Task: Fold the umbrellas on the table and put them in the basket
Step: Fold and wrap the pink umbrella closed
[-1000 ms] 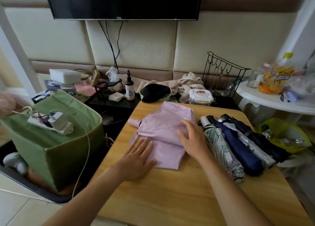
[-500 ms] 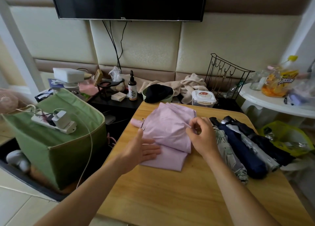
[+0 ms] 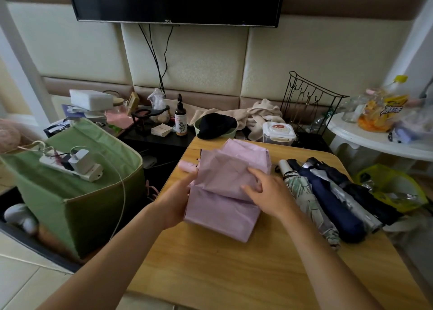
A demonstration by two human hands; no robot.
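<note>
On the table (image 3: 234,274), both hands (left (image 3: 174,204), right (image 3: 269,196)) grip the pink umbrella (image 3: 225,188), handle half hidden.

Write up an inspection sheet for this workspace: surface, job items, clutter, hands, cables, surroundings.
Surface: wooden table, bare at the near end.
Job's things: pink umbrella half folded; four rolled umbrellas side by side to its right; green basket left of the table.
Clutter: power strip with charger on the basket's top.
Hands: left hand grips the pink fabric's left edge; right hand pinches its right side.
Cables: white cord hangs over the basket; black leads below the TV.
Surroundings: wire rack, white side table.
</note>
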